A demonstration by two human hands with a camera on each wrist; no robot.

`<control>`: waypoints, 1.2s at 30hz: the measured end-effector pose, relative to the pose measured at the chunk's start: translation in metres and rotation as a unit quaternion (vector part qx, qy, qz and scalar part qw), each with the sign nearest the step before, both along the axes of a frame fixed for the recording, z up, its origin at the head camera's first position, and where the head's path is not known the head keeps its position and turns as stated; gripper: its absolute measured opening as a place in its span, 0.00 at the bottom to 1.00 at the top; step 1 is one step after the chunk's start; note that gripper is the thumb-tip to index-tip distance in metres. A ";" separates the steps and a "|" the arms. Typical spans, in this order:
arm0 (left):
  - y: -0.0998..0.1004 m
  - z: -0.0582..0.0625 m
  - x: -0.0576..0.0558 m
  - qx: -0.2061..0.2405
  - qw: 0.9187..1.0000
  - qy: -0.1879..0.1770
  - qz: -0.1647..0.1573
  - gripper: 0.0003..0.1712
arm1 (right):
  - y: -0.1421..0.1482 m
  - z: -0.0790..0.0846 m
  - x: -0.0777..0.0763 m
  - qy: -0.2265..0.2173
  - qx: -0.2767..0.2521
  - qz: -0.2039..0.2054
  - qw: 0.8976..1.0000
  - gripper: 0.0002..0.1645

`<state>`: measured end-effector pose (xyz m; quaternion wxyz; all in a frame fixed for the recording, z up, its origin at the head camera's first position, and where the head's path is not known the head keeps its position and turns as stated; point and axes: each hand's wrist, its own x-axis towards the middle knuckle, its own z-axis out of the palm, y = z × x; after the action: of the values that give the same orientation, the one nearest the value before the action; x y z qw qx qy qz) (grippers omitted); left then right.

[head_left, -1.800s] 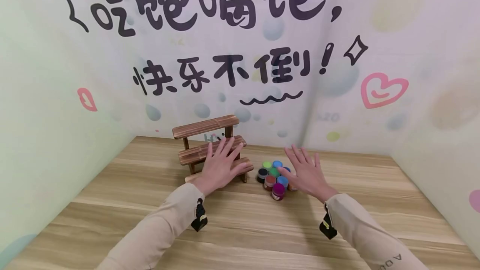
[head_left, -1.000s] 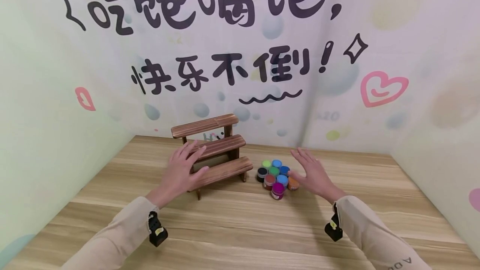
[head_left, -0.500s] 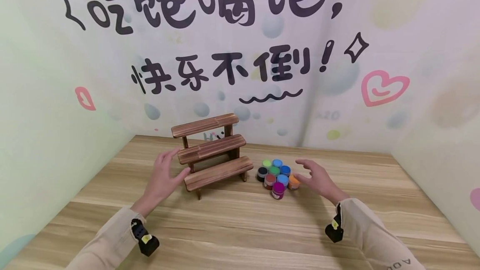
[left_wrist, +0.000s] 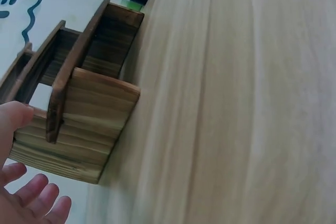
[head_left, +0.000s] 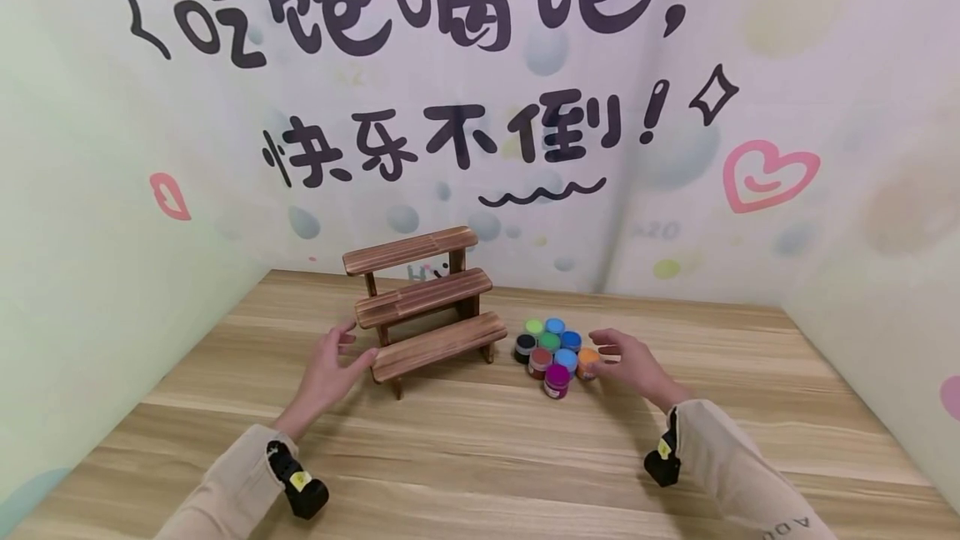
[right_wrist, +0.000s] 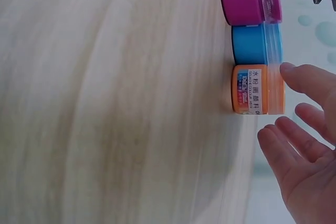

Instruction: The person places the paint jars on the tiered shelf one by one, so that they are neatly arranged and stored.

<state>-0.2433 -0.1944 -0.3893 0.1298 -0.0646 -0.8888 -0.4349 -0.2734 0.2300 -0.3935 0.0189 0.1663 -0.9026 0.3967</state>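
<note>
A three-step wooden stand rests on the table, in front of the back wall. Beside its left end is my left hand, thumb near the lowest step and fingers spread apart from the thumb. The left wrist view shows the stand's side panel with nothing in the grasp. To the right stands a cluster of small paint jars. My right hand is at the orange paint jar. In the right wrist view its thumb tip is right at that jar's clear lid, with the fingers loosely bent around the far side.
Several more paint jars stand close together: purple, brown, black, greens and blues. Behind the wood-grain table hangs a white printed backdrop. Pale side walls flank the table.
My left hand has moved left and down from over the stand to its left end. My right hand has drawn down from above the jars to the orange one. Stand and jars stayed put.
</note>
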 end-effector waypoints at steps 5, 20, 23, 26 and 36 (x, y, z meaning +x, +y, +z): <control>0.001 -0.005 -0.001 0.007 1.000 -0.014 -0.004 0.30 | -0.003 -0.001 -0.001 -0.018 0.006 -0.009 1.000 0.28; 0.005 -0.010 -0.001 0.037 0.999 -0.016 -0.033 0.17 | -0.009 -0.005 0.000 -0.003 0.018 -0.007 1.000 0.23; 0.006 -0.009 -0.001 0.050 0.998 -0.024 -0.036 0.17 | -0.009 -0.006 -0.001 -0.007 0.017 -0.007 1.000 0.23; 0.007 -0.009 -0.001 0.057 0.997 -0.028 -0.035 0.17 | -0.008 -0.008 -0.002 -0.008 0.018 -0.007 1.000 0.22; 0.008 -0.006 -0.002 0.052 0.998 -0.022 -0.033 0.15 | -0.005 -0.006 0.003 0.023 0.036 -0.007 0.999 0.22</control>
<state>-0.2450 -0.1861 -0.3955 0.0993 -0.0775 -0.8648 -0.4861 -0.2704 0.2246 -0.3998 0.0362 0.1693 -0.9169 0.3596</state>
